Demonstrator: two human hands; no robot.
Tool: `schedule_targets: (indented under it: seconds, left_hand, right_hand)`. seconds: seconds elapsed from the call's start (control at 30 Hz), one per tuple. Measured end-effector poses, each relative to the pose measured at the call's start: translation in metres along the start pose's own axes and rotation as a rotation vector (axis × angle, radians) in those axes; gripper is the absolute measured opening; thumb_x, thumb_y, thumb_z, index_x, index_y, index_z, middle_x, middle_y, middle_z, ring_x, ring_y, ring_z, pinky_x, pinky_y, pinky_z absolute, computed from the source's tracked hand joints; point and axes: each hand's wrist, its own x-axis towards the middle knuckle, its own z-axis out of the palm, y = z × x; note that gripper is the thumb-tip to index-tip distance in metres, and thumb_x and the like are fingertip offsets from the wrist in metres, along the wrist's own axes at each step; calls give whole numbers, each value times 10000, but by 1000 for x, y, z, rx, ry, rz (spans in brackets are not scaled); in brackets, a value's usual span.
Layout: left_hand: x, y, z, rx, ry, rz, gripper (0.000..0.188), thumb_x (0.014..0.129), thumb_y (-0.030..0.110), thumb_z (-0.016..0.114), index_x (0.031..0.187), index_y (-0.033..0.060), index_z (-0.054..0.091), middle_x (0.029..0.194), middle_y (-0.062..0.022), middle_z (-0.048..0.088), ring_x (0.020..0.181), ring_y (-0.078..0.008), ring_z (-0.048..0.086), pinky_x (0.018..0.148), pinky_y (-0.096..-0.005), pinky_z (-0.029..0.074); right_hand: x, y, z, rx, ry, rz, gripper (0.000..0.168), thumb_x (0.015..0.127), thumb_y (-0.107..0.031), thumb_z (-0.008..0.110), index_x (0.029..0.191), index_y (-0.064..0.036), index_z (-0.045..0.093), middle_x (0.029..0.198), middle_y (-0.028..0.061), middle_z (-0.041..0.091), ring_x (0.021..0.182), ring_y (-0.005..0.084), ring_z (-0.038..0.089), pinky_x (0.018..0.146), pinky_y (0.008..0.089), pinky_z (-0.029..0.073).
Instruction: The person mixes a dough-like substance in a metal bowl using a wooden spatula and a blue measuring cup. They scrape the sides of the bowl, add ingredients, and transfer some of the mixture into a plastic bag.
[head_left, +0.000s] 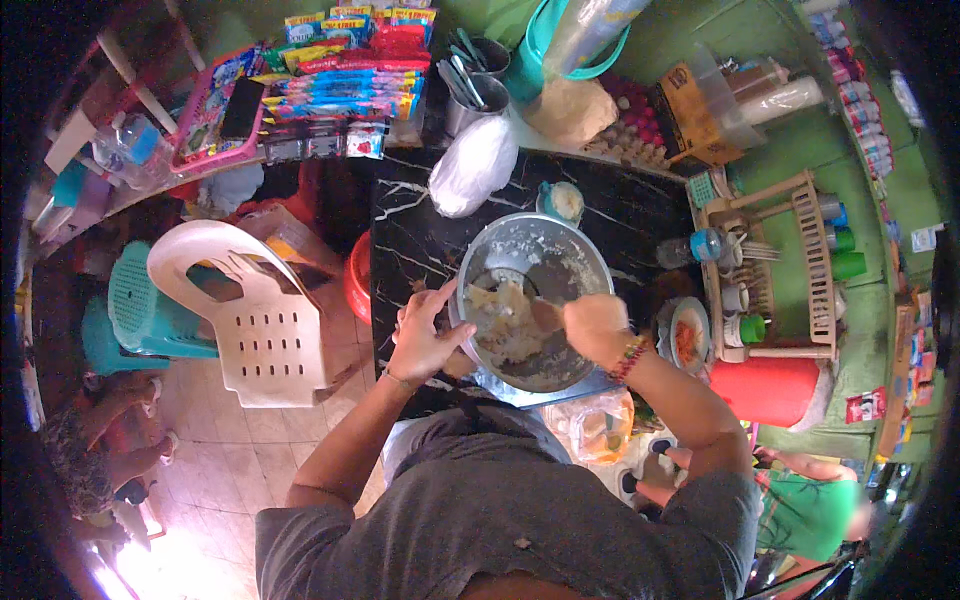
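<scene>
A large metal mixing bowl stands near the front edge of a black marble-patterned table. Pale, lumpy dough lies in it, with white flour-like bits along the wall. My left hand holds the bowl's left rim, thumb over the edge. Above the bowl's right side, my right hand is closed around a brownish utensil, perhaps a wooden spoon, whose end reaches the dough. A small teal-rimmed container with pale contents stands just behind the bowl. Behind that, to the left, is a white plastic bag.
Right of the bowl are a plate of orange shreds, a water bottle and a dish rack. A plastic chair stands left. People are at lower left and lower right. Sachets fill the back shelf.
</scene>
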Motion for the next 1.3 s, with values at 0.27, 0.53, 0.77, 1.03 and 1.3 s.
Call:
schedule_targets:
  seconds: [0.27, 0.53, 0.77, 1.03, 1.3]
  left_hand:
    - [5, -5, 9, -193, -13, 165, 752, 749, 151, 737, 1419, 80, 404, 1168, -155, 568, 1063, -259, 544, 902, -330, 466]
    - [3, -7, 5, -235, -28, 90, 750, 749, 143, 730, 1422, 87, 403, 1207, -160, 574, 1090, -276, 551, 945, -330, 431]
    - [4, 6, -1, -181, -116, -15, 770, 747, 126, 745, 1434, 131, 399, 1197, -142, 573, 1028, -286, 534, 908, -329, 424]
    - [2, -17, 6, -145, -64, 122, 788, 741, 193, 720, 1435, 76, 366, 1302, -154, 531, 1249, -311, 460, 1125, -459, 212]
    - [5, -10, 4, -209, -123, 5, 797, 749, 162, 684, 1453, 58, 325, 1323, -168, 513, 1225, -317, 475, 1110, -430, 241]
  right_hand:
    - [5, 5, 9, -19, 42, 154, 159, 759, -145, 578, 724, -71, 715, 722, 146, 675, 697, 313, 683, 605, 412, 550]
    - [15, 14, 59, 200, 183, 218, 297, 890, -299, 537, 729, -85, 664, 699, 171, 668, 635, 334, 672, 581, 457, 544]
    - [13, -19, 56, 195, 160, -46, 210, 874, -256, 530, 784, -98, 634, 638, 149, 636, 594, 344, 648, 543, 468, 515]
    - [6, -7, -8, -7, 221, 165, 118, 833, -156, 545, 800, -71, 620, 668, 110, 657, 579, 294, 669, 512, 420, 536]
    - [43, -10, 61, 134, 175, -225, 160, 858, -143, 501, 980, -118, 602, 779, 92, 660, 677, 276, 676, 533, 402, 534]
